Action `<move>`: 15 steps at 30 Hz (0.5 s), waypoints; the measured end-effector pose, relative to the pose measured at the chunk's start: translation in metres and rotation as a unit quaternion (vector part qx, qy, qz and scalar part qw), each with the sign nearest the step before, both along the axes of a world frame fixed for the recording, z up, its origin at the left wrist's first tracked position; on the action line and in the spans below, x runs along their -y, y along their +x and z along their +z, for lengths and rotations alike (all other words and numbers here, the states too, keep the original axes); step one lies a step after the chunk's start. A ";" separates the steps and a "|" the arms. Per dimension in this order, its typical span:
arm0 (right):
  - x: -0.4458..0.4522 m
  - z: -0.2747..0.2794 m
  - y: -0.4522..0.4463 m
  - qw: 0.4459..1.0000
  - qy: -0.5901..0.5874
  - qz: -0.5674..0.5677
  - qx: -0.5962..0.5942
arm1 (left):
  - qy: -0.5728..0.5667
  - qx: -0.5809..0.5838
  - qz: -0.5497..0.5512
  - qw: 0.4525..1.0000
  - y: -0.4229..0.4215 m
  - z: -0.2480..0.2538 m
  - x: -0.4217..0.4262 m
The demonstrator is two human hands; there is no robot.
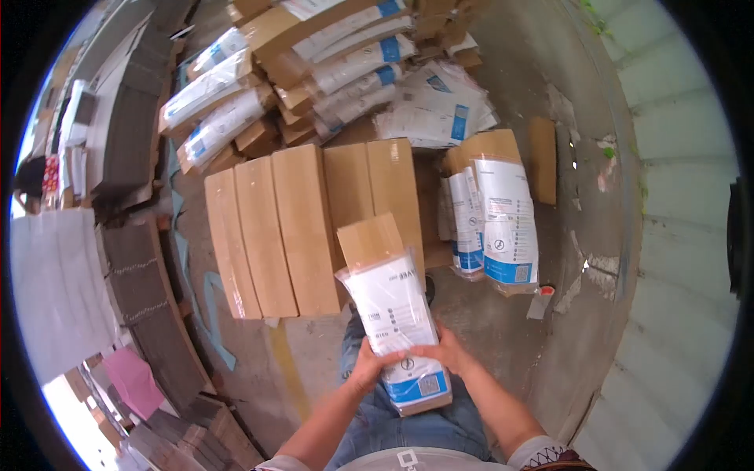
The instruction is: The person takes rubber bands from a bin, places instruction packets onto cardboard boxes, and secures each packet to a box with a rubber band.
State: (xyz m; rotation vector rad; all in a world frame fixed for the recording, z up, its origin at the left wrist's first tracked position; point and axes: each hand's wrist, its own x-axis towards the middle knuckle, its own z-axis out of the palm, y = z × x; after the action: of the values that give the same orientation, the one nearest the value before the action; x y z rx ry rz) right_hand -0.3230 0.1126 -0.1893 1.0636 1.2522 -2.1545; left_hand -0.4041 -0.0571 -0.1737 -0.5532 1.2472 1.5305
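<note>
Seemingly bagging a cardboard carton (pixel 371 240), clasping its plastic bag (pixel 389 302) with half-curled fingers (pixel 395 358) of both hands (pixel 367 367) (pixel 454 353), needing the far end covered.

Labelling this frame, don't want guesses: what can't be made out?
All in the head view:
- Underside of the held package: faces away from the camera.
- Most fingers of the left hand and right hand: hidden by the package.
- Small print on the package: too small and blurred.
- Inside of the brown cartons: hidden by cardboard.
- Dark object at far right: cut off by the lens border.
</note>
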 end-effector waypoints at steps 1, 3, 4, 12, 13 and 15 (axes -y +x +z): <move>0.003 0.005 0.011 1.000 -0.006 -0.005 0.008 | 0.011 0.014 0.001 1.000 0.008 0.007 0.002; 0.010 0.008 0.017 0.998 -0.055 -0.011 0.024 | 0.012 0.015 0.010 1.000 0.025 0.008 0.012; 0.012 0.013 0.019 0.994 -0.097 -0.014 0.042 | 0.002 0.008 0.015 1.000 0.036 0.006 0.018; 0.027 0.031 0.007 0.995 -0.096 0.029 0.029 | -0.118 -0.024 0.095 0.988 0.050 0.017 0.038; 0.030 0.031 0.006 0.995 -0.093 0.036 0.018 | -0.116 -0.030 0.099 0.988 0.046 0.025 0.042; 0.041 0.043 -0.007 0.995 -0.092 0.049 0.006 | -0.121 -0.050 0.095 0.987 0.040 0.035 0.055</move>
State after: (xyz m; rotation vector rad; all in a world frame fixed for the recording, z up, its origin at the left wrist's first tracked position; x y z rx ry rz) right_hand -0.3300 0.0711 -0.1459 0.9198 1.0550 -2.1379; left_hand -0.3643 -0.1116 -0.1391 -0.7799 1.5057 1.5891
